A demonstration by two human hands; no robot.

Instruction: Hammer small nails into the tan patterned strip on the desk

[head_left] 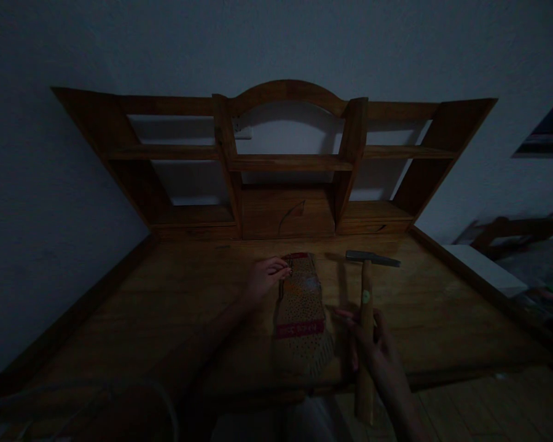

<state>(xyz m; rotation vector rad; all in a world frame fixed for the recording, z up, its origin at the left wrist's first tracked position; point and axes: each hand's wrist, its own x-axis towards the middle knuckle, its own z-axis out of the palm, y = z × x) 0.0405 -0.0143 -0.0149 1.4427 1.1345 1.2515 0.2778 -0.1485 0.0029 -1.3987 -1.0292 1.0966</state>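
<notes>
A hammer [367, 288] with a wooden handle and dark metal head is upright in my right hand [380, 350], whose fingers are closed around the handle. To the left, a long strip of cardboard [304, 301] with red bands and many small dark dots lies on the wooden desk [203, 270]. My left hand [268, 275] reaches over its upper left edge, fingertips pinched together; what they hold is too small and dark to make out. Thin dark pieces [281, 288] show just below those fingertips. A pinkish object [354, 356] beside my right hand is partly hidden and unclear.
A wooden shelf unit [290, 162] rises along the desk's back, against the wall [276, 43]. A wall socket [243, 130] shows behind it. Raised side rails [465, 270] border the desk. A chair back [520, 233] and white surface [483, 267] stand at right. The light is dim.
</notes>
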